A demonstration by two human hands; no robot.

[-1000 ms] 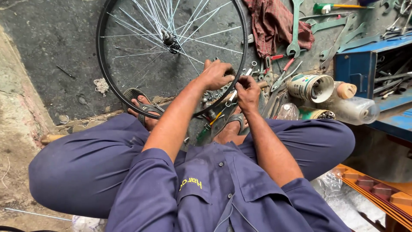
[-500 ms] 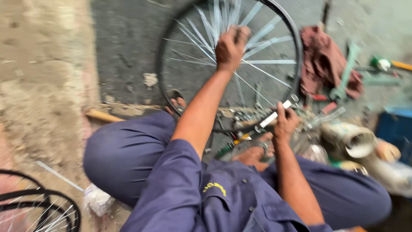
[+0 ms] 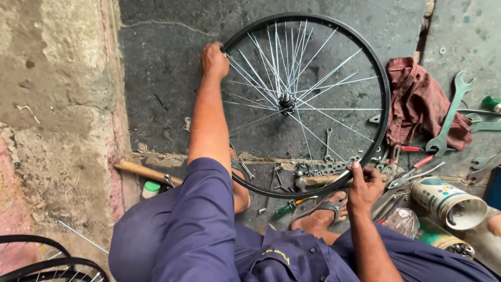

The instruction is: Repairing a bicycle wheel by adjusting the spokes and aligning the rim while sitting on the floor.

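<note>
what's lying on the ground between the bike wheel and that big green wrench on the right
In the head view, a crumpled red checked rag lies between the wheel rim and the green wrench, whose lower end rests on its edge.

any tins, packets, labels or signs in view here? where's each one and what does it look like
Tin can: lying on its side right of the right hand, round, pale label with coloured dots, open mouth facing lower right.
Second tin: just below it, green label, partly hidden.
Small container: beside the hammer handle at left, white with a green cap.
Shirt emblem: yellow stitching on blue cloth.
</note>
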